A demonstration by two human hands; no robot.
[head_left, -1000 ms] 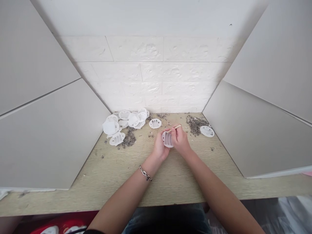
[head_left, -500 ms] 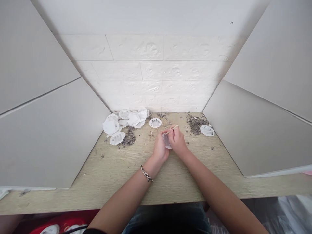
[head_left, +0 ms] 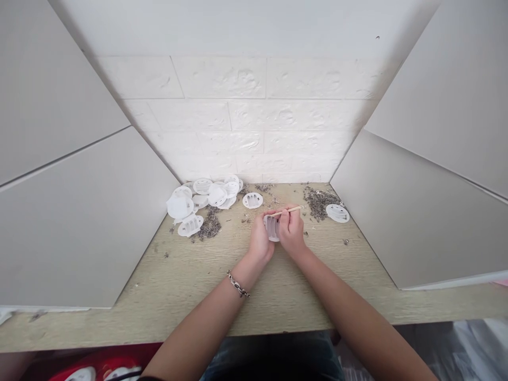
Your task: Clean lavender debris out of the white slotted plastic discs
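We see the left hand (head_left: 261,242) curled around a ribbed white plastic disc (head_left: 272,227), held between both hands above the wood-grain tabletop (head_left: 190,286). The right hand (head_left: 291,231) pinches a thin wooden stick (head_left: 289,210) across it. We judge a slip the main risk: too much pressure could snap the stick or jolt the disc free, scattering the dried grey crumbs (head_left: 317,203). More discs (head_left: 202,194) are heaped at ten o'clock, and a lone disc (head_left: 337,212) lies at two, so a dropped one could land among them. The fingers hide where the stick's tip meets the disc, and we cannot make out what sits in its slots.
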